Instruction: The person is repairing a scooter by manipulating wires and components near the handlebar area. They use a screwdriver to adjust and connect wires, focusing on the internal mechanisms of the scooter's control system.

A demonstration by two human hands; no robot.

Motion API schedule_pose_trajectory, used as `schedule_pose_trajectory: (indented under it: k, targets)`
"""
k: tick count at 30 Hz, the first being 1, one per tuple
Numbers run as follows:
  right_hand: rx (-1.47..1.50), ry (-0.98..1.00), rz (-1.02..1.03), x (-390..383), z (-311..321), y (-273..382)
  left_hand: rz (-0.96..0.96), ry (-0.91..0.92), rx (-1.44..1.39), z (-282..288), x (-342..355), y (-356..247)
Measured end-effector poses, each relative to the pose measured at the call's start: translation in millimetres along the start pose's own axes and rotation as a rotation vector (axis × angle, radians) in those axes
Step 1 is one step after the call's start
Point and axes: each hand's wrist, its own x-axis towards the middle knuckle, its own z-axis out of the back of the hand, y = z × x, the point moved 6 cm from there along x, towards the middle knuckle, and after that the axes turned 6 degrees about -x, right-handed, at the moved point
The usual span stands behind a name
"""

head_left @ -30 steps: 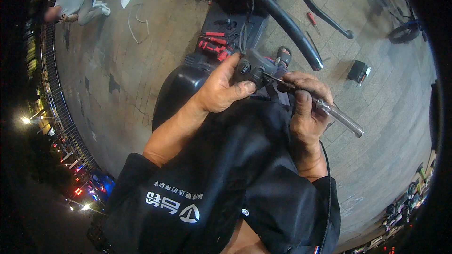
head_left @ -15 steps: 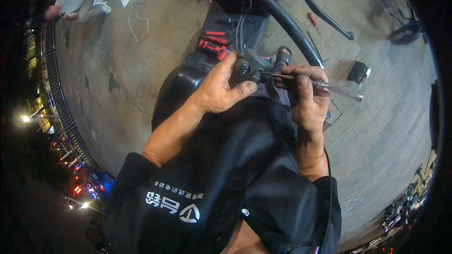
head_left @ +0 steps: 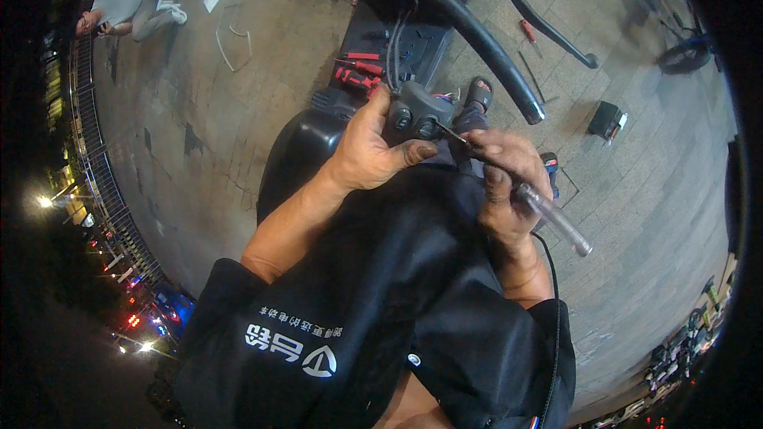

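My left hand (head_left: pixel 369 147) grips a dark grey handlebar switch housing (head_left: pixel 423 103), its thumb along the near side. Two round black controls show on the housing's face, and coloured wires stick out at its right. In my right hand (head_left: pixel 513 179) is a screwdriver with a clear handle (head_left: pixel 560 222). Its thin shaft slants up and left, the tip at the right-hand control of the housing. Cables run from the housing up toward the scooter's handlebar (head_left: pixel 493 52), whose bare end lies just beyond my right hand.
A brake lever (head_left: pixel 540 20) juts out at the upper right. Red-handled tools (head_left: pixel 362 71) lie on the scooter's footboard beside the black seat (head_left: pixel 306 147). On the paving are a red screwdriver (head_left: pixel 528 30) and a black box (head_left: pixel 606 121). Someone in a light shirt (head_left: pixel 119 0) is at far left.
My right hand has dropped slightly, and the screwdriver's handle has swung downward, so its shaft is now steeper. The housing has shifted a little left in my left hand.
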Motion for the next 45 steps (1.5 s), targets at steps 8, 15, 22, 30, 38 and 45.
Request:
schedule_pose_trajectory:
  k: [8,15,22,30,38,45]
  targets:
    - [-0.101,-0.007,0.07,-7.4,-1.5,10.0,0.023,-0.016,0.049,-0.2,-2.5,3.0]
    - [-0.118,-0.043,0.053,-5.4,1.8,10.2,0.001,-0.027,-0.013,-6.8,-1.1,-1.9]
    - [-0.225,-0.001,0.092,-7.5,-4.8,16.1,-0.005,-0.052,0.052,-4.4,-2.8,3.5]
    - [-0.207,-0.013,-0.021,0.4,2.1,7.4,0.003,-0.034,0.006,-8.2,-3.4,7.3]
    - [-0.126,0.074,0.016,18.1,7.9,5.3,0.06,0.054,-0.083,-3.8,8.3,-4.6]
    - [-0.144,0.343,-0.094,5.1,-6.3,14.7,0.325,-0.071,-0.466,2.3,15.7,6.0]
